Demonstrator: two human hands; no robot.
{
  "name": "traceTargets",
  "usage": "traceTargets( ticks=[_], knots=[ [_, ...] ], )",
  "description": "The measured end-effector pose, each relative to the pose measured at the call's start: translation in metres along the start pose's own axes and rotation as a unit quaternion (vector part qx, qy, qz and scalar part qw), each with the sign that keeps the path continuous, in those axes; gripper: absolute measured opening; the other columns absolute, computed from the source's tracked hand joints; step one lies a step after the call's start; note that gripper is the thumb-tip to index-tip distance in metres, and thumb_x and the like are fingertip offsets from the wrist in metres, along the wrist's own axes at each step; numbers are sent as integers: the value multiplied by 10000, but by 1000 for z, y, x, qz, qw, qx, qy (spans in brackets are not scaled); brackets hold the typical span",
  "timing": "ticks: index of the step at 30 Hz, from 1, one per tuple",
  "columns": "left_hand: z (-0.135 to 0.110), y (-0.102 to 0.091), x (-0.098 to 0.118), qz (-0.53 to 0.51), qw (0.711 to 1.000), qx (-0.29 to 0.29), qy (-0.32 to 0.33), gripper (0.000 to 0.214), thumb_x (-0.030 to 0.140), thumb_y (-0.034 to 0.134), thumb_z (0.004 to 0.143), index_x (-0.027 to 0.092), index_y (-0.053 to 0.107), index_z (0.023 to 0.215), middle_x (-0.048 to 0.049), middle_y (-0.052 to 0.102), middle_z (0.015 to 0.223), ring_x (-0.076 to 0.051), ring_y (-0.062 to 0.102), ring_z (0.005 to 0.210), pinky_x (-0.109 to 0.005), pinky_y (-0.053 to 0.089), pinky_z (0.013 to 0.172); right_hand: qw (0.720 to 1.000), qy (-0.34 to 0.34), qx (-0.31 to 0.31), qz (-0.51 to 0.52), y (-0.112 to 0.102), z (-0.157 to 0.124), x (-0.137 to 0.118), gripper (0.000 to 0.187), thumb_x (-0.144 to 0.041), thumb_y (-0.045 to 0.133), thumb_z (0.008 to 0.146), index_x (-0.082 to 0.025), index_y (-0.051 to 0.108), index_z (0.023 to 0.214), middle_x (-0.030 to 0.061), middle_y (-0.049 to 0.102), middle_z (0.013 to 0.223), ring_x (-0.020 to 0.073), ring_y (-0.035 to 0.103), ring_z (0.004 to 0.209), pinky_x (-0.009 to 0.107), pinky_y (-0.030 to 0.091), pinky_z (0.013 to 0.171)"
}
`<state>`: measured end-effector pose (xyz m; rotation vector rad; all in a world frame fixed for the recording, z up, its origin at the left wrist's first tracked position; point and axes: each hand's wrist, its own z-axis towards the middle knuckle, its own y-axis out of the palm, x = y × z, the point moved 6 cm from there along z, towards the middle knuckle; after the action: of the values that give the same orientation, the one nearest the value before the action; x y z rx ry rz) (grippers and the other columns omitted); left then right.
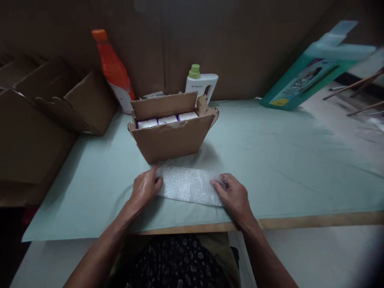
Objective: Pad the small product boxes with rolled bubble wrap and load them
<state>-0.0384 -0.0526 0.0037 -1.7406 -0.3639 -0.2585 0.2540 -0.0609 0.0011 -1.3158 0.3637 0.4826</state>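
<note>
A flat sheet of bubble wrap (189, 185) stretches between my two hands, low over the table near its front edge. My left hand (146, 185) is closed on the sheet's left end, thumb and fingers pinching it. At the other end my right hand (233, 195) grips the wrap in the same way; some of its fingers are hidden. Just behind the wrap stands an open cardboard box (174, 138). Inside it, three white-topped packs (167, 120) with purple edges sit side by side.
Pale green cloth (288, 160) covers the table. Empty cardboard boxes (87, 104) stand at the left. Along the back are an orange bottle (115, 68), a white bottle with a green cap (199, 82) and a large teal bottle (309, 76). A brown cardboard wall (240, 40) rises behind.
</note>
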Motion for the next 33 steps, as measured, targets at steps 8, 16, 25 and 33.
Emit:
traceTargets(
  ticks=[8, 16, 25, 33],
  knots=[
    [-38, -1, -31, -27, 996, 88, -1, 480, 292, 538, 935, 185, 534, 1402, -15, 675, 761, -202, 655, 712, -310, 504, 685, 997, -68, 26, -41, 0, 15, -8, 325, -454, 506, 972, -191, 689, 1023, 101, 766, 936, 256, 669, 802, 384, 483, 762],
    [-72, -13, 25, 36, 941, 240, 236, 567, 359, 531, 992, 173, 388, 1508, -209, 449, 1529, -344, 416, 1440, -517, 416, 1141, 975, -207, 40, -78, -3, -9, -45, 414, -326, 491, 991, -218, 555, 1386, 144, 620, 1411, 319, 581, 1269, 489, 458, 1008],
    [-47, 54, 26, 124, 949, 4, 291, 747, 617, 388, 1001, 127, 344, 1563, -209, 287, 1656, -385, 208, 1555, -642, 88, 1235, 927, -333, -140, -101, 62, -34, -57, 641, -381, 532, 978, -145, 385, 1555, 160, 442, 1592, 309, 394, 1480, 529, 344, 1183],
    [-50, 35, 12, 51, 962, 54, 264, 599, 483, 484, 1000, 196, 410, 1521, -165, 309, 1659, -363, 204, 1557, -611, 175, 1233, 978, -178, -80, -73, 7, -9, 13, 497, -412, 353, 1042, -195, 522, 1456, 138, 586, 1474, 289, 523, 1378, 506, 412, 1099]
  ],
)
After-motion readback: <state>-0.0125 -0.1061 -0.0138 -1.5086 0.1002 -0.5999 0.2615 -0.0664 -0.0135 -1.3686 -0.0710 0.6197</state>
